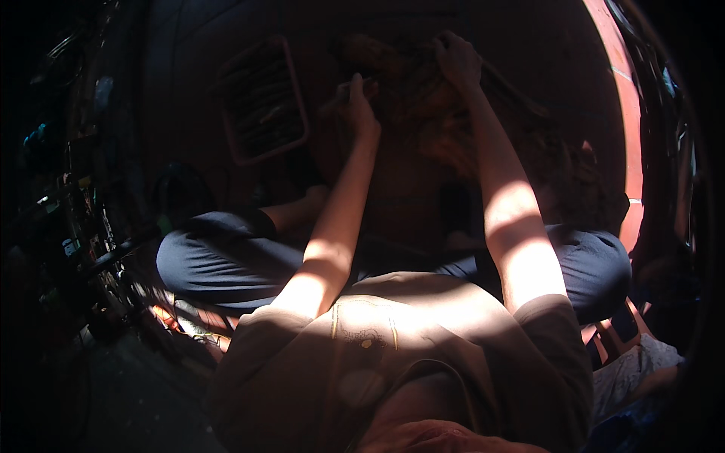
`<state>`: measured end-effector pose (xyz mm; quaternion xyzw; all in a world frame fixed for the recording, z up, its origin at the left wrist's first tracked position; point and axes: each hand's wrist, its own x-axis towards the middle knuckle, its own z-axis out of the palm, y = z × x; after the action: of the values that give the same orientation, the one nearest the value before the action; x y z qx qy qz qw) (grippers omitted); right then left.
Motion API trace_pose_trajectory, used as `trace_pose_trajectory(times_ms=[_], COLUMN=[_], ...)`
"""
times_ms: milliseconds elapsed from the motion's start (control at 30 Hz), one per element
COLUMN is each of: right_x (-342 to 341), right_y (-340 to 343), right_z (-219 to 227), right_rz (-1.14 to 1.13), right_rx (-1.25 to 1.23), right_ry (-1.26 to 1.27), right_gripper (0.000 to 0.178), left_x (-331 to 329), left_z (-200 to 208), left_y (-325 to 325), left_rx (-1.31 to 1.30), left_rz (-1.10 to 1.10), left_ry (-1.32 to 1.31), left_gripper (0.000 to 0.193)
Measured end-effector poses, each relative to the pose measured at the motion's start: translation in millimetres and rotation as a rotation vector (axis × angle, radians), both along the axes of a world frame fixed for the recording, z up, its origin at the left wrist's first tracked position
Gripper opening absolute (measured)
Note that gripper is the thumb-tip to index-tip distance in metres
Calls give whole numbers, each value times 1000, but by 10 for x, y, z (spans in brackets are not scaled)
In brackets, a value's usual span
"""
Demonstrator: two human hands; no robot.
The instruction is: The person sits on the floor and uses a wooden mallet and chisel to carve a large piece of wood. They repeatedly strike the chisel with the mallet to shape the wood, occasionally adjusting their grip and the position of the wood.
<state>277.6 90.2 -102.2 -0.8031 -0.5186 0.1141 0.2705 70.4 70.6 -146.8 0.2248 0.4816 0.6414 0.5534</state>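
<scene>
I sit cross-legged on a dark floor with both arms stretched forward. My left hand [361,100] is closed around a thin pale stick-like tool [337,92] whose tip points left. Its knuckles rest against a brown, fibrous bundle [411,94] lying on the floor in front of me. My right hand [457,60] grips the far top of that same bundle with its fingers curled over it. The light is dim, so the bundle's exact shape stays unclear.
A reddish rectangular tray [300,90] with several long dark pieces lies to the left of the bundle. More brown material [559,162] spreads to the right. My knees [204,257] flank the work. A red-painted edge [627,98] runs at the far right, and clutter sits at the left.
</scene>
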Motion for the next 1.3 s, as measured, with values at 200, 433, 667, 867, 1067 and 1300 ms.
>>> trace_pose_trajectory(times_ms=[200, 433, 667, 867, 1067, 1300], right_x=[5, 29, 43, -6, 32, 35], right_y=[-3, 10, 4, -7, -4, -5], right_z=[34, 1, 0, 33, 1, 9], right_rz=[2, -19, -5, 5, -8, -8], right_rx=[-8, -36, -24, -25, -42, -27], right_ry=[21, 19, -7, -33, -30, -28], right_gripper=[33, 34, 34, 35, 35, 35], left_x=[139, -19, -36, 99, -147, -92], left_z=[-30, 117, 92, -53, -51, -44], left_y=[-272, -93, 18, -111, 15, 74], left_rx=[265, 15, 28, 121, -144, -69], left_rz=[-64, -179, -91, -100, -234, -113], left_ry=[699, 50, 94, 356, -142, -86], left_gripper=[18, 13, 14, 11, 14, 13])
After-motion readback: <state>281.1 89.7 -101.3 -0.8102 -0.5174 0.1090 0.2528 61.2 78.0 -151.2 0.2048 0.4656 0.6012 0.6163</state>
